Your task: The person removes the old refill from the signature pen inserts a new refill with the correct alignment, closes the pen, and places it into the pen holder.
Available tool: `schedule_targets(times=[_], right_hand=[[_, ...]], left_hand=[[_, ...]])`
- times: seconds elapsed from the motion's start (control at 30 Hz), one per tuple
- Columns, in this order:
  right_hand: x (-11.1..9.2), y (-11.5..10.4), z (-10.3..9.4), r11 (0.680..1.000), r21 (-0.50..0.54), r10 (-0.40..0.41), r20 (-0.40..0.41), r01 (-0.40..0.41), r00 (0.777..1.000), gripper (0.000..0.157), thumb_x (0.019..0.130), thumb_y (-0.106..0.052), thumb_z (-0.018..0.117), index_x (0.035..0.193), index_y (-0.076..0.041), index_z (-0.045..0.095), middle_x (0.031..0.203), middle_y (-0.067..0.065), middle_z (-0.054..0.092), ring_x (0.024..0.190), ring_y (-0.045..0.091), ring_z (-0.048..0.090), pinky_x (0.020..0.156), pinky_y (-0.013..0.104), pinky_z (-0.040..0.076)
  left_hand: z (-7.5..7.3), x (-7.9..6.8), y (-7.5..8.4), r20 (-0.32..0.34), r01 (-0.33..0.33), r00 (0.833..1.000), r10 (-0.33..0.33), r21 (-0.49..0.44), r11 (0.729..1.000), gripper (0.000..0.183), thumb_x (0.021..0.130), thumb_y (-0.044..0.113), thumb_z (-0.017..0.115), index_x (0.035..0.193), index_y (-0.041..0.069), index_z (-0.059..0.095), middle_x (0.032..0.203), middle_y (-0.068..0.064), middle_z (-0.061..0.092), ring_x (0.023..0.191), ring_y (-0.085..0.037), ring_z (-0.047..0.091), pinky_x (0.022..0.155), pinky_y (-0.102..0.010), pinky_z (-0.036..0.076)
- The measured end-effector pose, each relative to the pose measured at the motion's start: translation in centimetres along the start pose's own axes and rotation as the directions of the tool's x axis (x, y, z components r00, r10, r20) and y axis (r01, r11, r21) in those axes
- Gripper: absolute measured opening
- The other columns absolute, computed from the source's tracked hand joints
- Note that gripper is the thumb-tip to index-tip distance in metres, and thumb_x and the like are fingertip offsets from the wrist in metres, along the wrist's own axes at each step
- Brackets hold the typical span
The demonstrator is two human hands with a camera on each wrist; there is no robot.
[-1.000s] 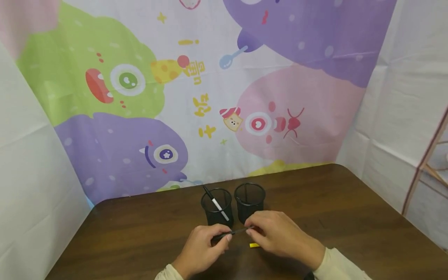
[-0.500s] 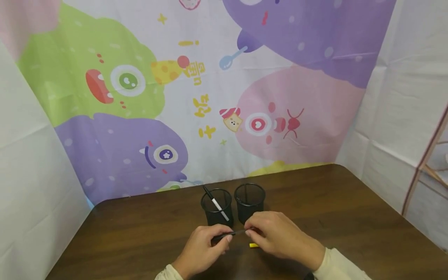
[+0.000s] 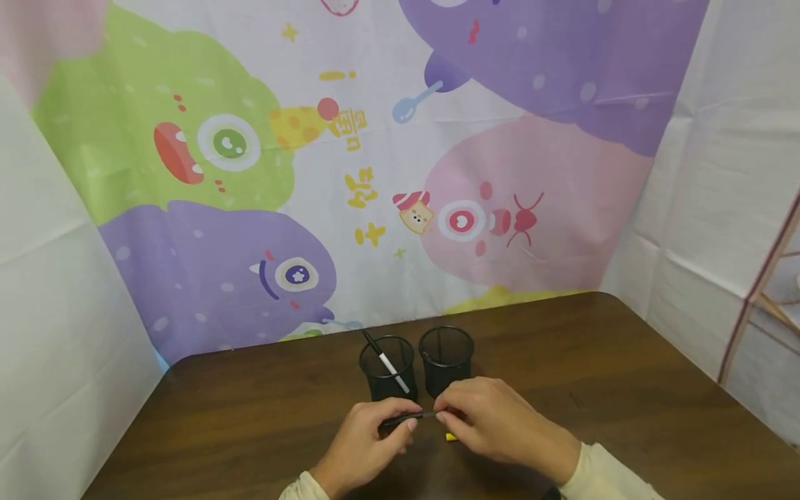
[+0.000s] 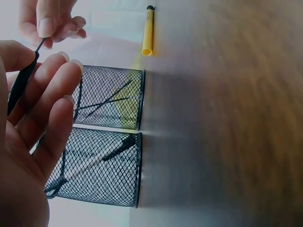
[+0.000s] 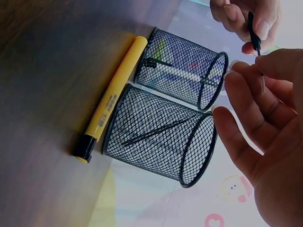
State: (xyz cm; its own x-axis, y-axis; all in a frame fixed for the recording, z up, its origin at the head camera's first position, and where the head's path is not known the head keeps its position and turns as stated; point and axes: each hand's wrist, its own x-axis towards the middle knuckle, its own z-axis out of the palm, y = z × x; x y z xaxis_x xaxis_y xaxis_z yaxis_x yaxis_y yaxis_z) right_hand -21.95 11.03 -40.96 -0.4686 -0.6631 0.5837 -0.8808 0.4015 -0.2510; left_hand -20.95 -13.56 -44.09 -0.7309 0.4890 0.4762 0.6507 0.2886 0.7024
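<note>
The left hand [image 3: 369,441] clamps thumb and finger on a slim black pen-like tool [image 4: 21,84]; above it, sideways yellow characters [image 3: 362,187] and an exclamation mark [image 3: 337,75] cross the cloth [image 3: 375,292]. Beyond the grip stand a black wire-mesh cup [image 3: 376,390] holding a black-and-white marker [image 3: 389,363], then a second mesh cup [image 3: 437,378]. A yellow tube [image 5: 113,87], its print too small for me, lies beneath the right hand [image 3: 500,421], which pinches the tool's thin end.

Slim black tool [image 4: 22,85] | thicker handle, thin shaft, pale tip | held crosswise | pinched by left hand [image 3: 359,441] and right hand [image 3: 500,420]
</note>
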Motion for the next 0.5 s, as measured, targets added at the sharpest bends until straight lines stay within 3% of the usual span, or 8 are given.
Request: schedule_targets(times=[0.2, 0.5], right_hand=[[0.03, 0.01, 0.09, 1.0, -0.004, -0.025, -0.012, 0.025, 1.0, 0.003, 0.094, -0.014, 0.07, 0.094, -0.014, 0.073, 0.085, -0.013, 0.067, 0.071, -0.007, 0.056, 0.066, 0.009, 0.048], [0.13, 0.0, 0.11, 1.0, -0.013, -0.009, -0.002, 0.009, 1.0, 0.004, 0.094, -0.015, 0.07, 0.093, -0.016, 0.073, 0.082, -0.016, 0.064, 0.07, -0.008, 0.054, 0.065, 0.011, 0.048]], left_hand=[[0.03, -0.01, 0.16, -0.01, -0.016, 1.0, 0.016, -0.01, 1.0, 0.017, 0.101, 0.017, 0.063, 0.109, 0.005, 0.072, 0.081, -0.005, 0.071, 0.062, -0.002, 0.064, 0.055, -0.028, 0.058], [-0.07, 0.11, 0.23, -0.016, -0.041, 0.999, 0.041, -0.007, 0.999, 0.014, 0.1, 0.019, 0.065, 0.109, 0.01, 0.072, 0.077, -0.001, 0.069, 0.057, 0.0, 0.06, 0.054, -0.024, 0.056]])
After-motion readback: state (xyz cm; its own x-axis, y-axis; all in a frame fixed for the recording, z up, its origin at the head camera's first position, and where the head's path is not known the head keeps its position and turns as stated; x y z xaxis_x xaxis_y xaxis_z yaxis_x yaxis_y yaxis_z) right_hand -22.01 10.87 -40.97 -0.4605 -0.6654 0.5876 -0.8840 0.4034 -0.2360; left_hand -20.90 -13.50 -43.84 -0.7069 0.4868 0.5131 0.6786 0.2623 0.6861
